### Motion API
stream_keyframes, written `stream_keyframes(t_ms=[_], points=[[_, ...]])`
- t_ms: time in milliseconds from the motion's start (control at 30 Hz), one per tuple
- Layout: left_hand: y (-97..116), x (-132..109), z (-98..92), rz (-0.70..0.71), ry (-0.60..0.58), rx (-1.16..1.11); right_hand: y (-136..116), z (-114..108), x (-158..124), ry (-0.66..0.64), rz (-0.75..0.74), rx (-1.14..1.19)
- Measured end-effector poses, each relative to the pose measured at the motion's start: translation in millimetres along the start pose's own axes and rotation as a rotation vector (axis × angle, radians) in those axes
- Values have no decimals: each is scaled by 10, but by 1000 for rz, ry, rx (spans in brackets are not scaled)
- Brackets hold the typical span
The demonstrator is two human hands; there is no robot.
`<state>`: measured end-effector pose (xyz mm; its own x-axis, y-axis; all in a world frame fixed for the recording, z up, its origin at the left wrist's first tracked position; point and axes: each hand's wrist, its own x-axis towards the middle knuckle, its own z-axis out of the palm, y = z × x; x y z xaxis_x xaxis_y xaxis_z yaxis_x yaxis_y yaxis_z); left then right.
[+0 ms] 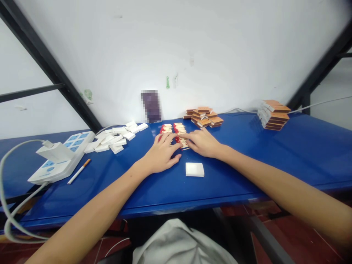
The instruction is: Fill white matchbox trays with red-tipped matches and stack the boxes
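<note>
Two rows of red-tipped matches [180, 128] lie on the blue table in front of me. My left hand [162, 154] rests at the near end of the left row, its thumb apart from the fingers, and it covers some matches. From the right, my right hand [203, 142] reaches over the near end of the right row. Its index finger stretches across the matches close to my left fingertips; its other fingers are partly hidden. I see nothing held in either hand. Nearer to me, below the hands, lies a small white matchbox tray [195, 169].
White matchbox trays [117, 139] are heaped at left, beside a power strip [63, 157] with a plugged-in charger. A cigarette [79, 171] lies near it. Orange-brown matchboxes [203, 116] are piled behind my right hand, with another stack [273, 115] farther right. A blurred-out phone-like object [152, 106] leans on the wall.
</note>
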<state>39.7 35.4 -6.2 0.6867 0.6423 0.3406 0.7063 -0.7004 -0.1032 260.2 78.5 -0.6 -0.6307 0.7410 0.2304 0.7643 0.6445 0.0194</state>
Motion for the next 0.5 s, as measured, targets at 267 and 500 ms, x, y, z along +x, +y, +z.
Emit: stream_keyframes(t_ms=[267,500], points=[[-13,-3,-7,85,3,-30,8,15,8,29,33,33],[-23,-2,-25,93,-7,-14,16,34,-1,44,40,42]])
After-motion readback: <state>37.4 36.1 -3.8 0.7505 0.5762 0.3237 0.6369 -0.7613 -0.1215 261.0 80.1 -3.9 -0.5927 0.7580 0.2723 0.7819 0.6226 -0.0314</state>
